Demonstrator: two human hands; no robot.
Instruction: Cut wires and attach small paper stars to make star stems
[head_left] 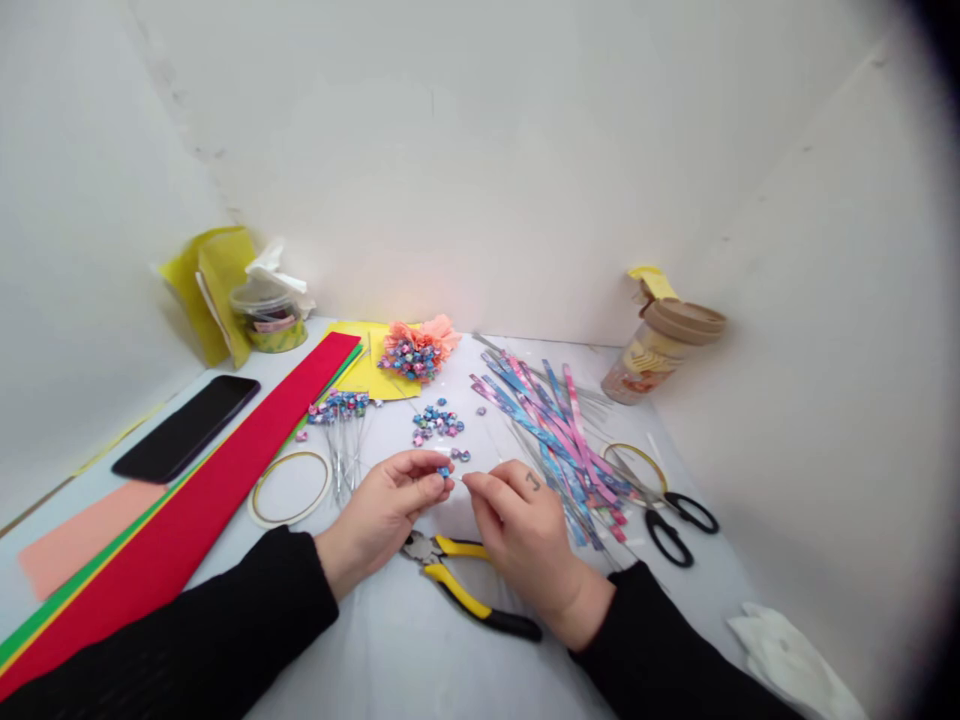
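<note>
Black sleeves angle inward from both lower corners. Palm inward, the left hand pinches a blue star above the table; the right hand, knuckles up, has its fingertips closed just beside it, their hold too small to tell. Pliers lie below, between the wrists. White walls bound the far and side edges. Behind left, a clear tub holds pink and dark bits; the cup is lidded.

Phone seen left of paper strips; pliers placed before stars; scissors laid right.
</note>
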